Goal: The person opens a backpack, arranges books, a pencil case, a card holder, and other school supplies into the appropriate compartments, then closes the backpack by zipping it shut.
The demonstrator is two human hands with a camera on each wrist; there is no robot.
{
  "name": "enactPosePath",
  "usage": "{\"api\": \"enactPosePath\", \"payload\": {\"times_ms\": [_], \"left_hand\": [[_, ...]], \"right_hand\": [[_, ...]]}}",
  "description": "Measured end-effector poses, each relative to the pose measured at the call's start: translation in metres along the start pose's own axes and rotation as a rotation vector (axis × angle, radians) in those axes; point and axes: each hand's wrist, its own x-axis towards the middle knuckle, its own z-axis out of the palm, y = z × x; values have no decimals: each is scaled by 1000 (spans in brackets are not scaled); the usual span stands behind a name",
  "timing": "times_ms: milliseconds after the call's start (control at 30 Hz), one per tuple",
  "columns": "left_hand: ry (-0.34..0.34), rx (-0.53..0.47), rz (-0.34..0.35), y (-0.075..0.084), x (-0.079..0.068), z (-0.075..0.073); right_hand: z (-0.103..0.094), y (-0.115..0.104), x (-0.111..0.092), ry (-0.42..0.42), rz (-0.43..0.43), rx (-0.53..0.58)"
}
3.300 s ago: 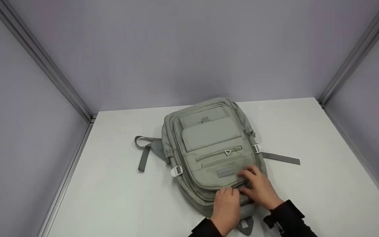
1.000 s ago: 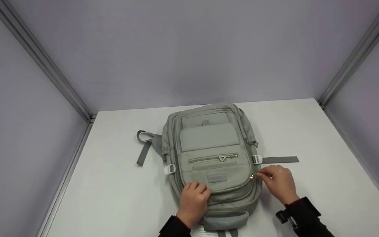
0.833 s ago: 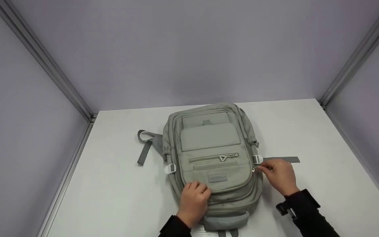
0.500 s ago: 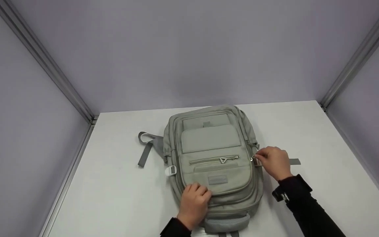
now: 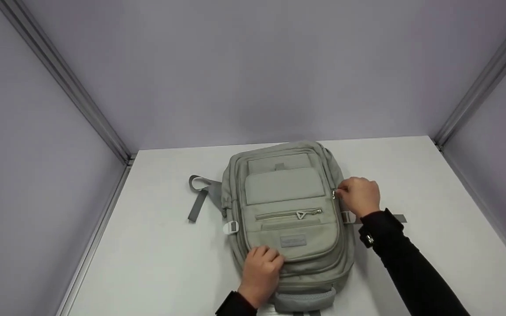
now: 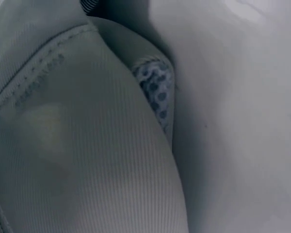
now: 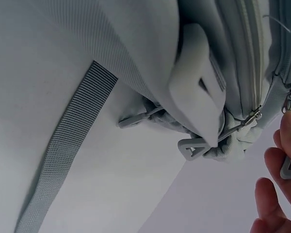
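A grey-green backpack (image 5: 283, 186) lies front side up, its padded carry handle (image 5: 305, 301) toward me. My left hand (image 5: 262, 272) grips the near edge of the front pocket, fingers curled over it. At the right side of that pocket, my right hand (image 5: 360, 196) pinches a zipper pull (image 5: 334, 194). The right wrist view shows the metal slider (image 7: 290, 101) just above the fingertips and the pull's grey triangular end (image 7: 290, 171) among the fingers. Only ribbed backpack fabric (image 6: 97, 145) and white surface appear in the left wrist view; the left hand is hidden there.
The backpack rests on a white table (image 5: 160, 263) with pale panels behind and at both sides. A looped strap (image 5: 200, 188) sticks out left; another strap (image 5: 399, 218) extends right, partly behind the right arm. White buckles (image 5: 231, 227) sit on the bag's sides.
Over the last second my right hand has drawn the zipper pull away from me along the pocket's right side. Earlier, both hands were together at the near edge; the left has since shifted left.
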Motion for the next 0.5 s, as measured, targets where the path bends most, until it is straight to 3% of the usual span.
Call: {"api": "enactPosePath", "payload": {"times_ms": [167, 333, 500], "left_hand": [[-22, -24, -18, -2, 1, -2], [-68, -119, -49, -8, -1, -8], [-68, -181, -126, -31, -5, -20]], "right_hand": [[0, 0, 0, -72, 5, 51], [-10, 3, -9, -143, 29, 124], [-30, 2, -23, -74, 0, 141]]}}
